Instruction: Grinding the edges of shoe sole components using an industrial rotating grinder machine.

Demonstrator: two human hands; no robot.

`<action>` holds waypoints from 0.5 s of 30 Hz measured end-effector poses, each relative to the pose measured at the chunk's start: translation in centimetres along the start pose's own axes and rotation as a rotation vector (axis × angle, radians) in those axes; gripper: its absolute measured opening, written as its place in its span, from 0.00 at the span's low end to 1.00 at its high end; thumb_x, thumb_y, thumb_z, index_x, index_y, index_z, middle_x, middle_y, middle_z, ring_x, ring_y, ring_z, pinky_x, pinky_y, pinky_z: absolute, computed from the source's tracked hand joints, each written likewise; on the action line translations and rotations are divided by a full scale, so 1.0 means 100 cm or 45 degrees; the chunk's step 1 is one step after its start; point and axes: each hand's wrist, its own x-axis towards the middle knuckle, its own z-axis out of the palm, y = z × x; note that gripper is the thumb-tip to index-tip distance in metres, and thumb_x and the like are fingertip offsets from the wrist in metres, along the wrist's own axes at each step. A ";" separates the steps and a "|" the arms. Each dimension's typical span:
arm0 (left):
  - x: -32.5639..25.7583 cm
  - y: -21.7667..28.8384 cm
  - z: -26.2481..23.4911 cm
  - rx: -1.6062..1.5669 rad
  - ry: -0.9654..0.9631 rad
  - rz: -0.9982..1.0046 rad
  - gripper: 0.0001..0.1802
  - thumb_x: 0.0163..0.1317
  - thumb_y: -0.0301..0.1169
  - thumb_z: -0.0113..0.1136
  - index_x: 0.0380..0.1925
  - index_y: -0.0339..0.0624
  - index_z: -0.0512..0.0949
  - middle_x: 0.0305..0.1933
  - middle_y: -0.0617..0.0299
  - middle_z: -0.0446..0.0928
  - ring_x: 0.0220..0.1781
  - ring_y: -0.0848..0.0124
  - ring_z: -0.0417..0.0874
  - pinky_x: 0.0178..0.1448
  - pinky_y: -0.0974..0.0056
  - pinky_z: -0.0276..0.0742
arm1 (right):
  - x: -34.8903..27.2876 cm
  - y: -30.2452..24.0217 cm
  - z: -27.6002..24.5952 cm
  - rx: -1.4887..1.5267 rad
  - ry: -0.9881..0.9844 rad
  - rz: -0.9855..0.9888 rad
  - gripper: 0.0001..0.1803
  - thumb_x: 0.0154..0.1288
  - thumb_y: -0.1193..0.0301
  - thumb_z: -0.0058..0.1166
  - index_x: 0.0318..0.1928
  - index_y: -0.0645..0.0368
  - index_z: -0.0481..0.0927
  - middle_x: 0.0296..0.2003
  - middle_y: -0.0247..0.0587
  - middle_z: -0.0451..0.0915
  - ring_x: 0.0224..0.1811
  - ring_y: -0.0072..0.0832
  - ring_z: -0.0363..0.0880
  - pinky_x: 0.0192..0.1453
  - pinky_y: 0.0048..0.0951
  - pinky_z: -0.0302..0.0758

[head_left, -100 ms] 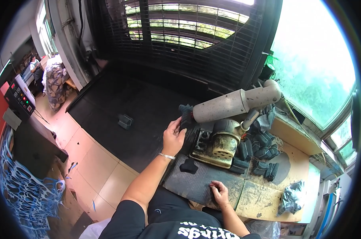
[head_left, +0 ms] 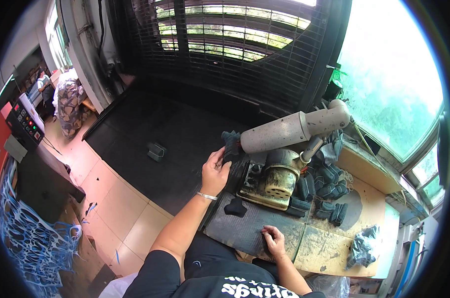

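Note:
My left hand is closed on one end of a dark blue-grey padded fabric piece, its thumb against the piece's side. The piece stands at the mouth of a pale metal nozzle tube. That tube belongs to a stained blower machine on the bench. My right hand rests at the near edge of a dark ribbed board, fingers loosely curled, with nothing visible in them. A flat black irregular piece lies on that board, left of my right hand.
Several dark padded pieces are heaped right of the blower. A plastic-wrapped bundle lies at the bench's right end. Another padded piece sits on the black surface at left. A metal grille stands behind; a control panel is far left.

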 end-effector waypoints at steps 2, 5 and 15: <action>-0.002 0.002 -0.003 0.004 -0.010 -0.001 0.26 0.62 0.12 0.55 0.62 0.25 0.69 0.58 0.59 0.73 0.62 0.71 0.77 0.67 0.70 0.72 | 0.001 0.000 0.001 -0.014 0.023 -0.022 0.11 0.67 0.77 0.54 0.49 0.64 0.80 0.39 0.43 0.86 0.41 0.28 0.85 0.50 0.28 0.79; -0.006 0.003 -0.005 0.027 -0.025 0.011 0.26 0.61 0.11 0.54 0.62 0.24 0.70 0.60 0.56 0.73 0.65 0.69 0.76 0.69 0.68 0.71 | 0.001 -0.002 0.001 -0.020 0.018 -0.024 0.11 0.67 0.77 0.54 0.49 0.64 0.80 0.39 0.43 0.86 0.41 0.28 0.85 0.50 0.28 0.79; 0.002 -0.022 0.001 0.281 -0.087 0.011 0.27 0.60 0.12 0.56 0.62 0.30 0.72 0.54 0.60 0.74 0.57 0.73 0.78 0.61 0.72 0.72 | 0.000 0.003 -0.001 0.030 -0.042 0.025 0.13 0.68 0.79 0.52 0.51 0.67 0.79 0.42 0.40 0.84 0.45 0.23 0.82 0.53 0.24 0.77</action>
